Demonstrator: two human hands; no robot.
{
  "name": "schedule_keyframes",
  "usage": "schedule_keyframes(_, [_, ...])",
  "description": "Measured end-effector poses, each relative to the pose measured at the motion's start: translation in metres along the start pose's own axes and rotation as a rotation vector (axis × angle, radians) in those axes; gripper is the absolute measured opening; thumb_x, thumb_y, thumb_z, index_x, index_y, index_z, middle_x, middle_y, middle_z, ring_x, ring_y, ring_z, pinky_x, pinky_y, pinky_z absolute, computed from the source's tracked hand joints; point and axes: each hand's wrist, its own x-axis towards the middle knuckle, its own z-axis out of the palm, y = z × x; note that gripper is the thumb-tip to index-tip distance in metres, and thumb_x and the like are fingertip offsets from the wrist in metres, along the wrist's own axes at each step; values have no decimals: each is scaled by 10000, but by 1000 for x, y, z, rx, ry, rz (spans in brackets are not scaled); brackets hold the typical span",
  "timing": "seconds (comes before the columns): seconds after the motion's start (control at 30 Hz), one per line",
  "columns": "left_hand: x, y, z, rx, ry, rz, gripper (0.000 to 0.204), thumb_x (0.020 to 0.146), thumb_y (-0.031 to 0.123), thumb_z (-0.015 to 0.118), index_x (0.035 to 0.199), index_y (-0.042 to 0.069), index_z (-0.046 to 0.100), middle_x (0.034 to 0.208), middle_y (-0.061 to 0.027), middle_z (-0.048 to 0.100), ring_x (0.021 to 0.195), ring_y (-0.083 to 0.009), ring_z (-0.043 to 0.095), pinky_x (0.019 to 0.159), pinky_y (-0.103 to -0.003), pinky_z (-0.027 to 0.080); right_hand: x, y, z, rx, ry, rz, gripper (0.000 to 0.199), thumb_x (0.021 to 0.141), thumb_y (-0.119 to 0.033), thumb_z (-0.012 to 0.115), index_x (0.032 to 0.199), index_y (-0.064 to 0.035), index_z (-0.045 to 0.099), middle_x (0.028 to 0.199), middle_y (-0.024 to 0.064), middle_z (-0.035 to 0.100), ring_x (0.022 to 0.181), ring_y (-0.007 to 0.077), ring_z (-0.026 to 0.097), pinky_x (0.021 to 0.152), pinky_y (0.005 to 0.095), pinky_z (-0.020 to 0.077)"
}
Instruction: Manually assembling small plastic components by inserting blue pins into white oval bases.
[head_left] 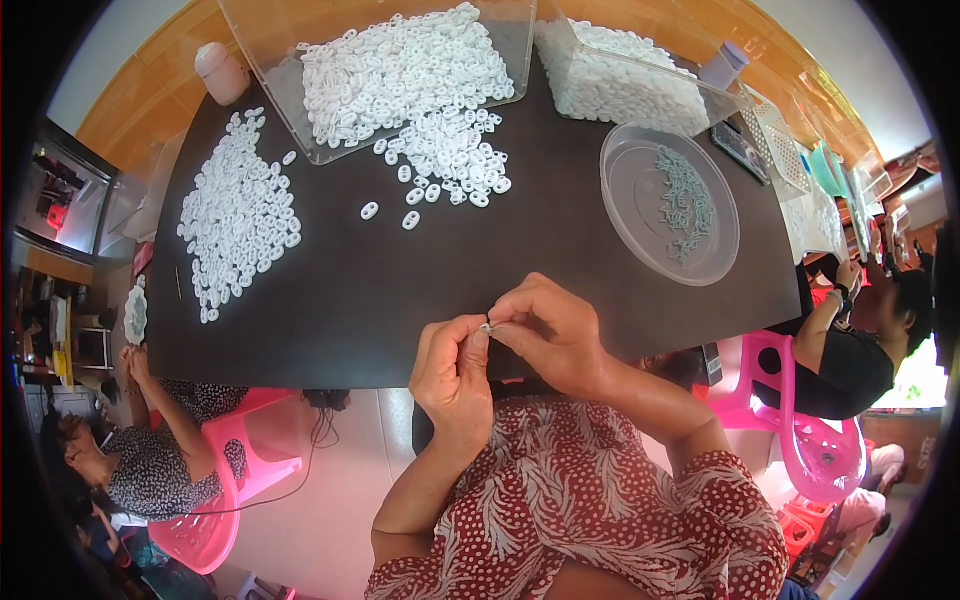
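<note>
At the lower centre of the frame the left hand (455,375) and right hand (548,335) meet fingertip to fingertip, both pinched on one small white ring piece (486,326) — held up close, it seems, because it is so tiny. Beyond them on the dark tabletop (400,290), loose white rings (240,215) spread at upper left, a clear bin (400,70) spills more at top centre, and a round clear dish (668,205) of greenish bits sits right. Nothing lies between the hands and these heaps.

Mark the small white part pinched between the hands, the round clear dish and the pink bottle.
small white part (487,327): head view, its visible tip.
round clear dish (632,190): head view, bare floor.
pink bottle (221,73): head view, its body.
</note>
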Motion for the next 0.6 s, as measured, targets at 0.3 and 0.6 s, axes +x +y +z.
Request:
schedule_keyframes(0.3, [1,-1,2,-129,29,-71,111,907,70,595,949,-32,603,847,-20,550,646,-70,498,570,-196,442,4,2,3,-46,3,-31,129,732,31,661,844,-19,620,720,46,591,650,185,516,576,301,427])
schedule_keyframes(0.6, [4,-6,0,-149,47,-82,106,905,64,598,951,-31,603,840,-19,557,649,-67,499,568,-193,437,7,4,3,-84,-43,-60,99,743,25,650,820,-19,606,715,60,570,675,217,513,602,326,419])
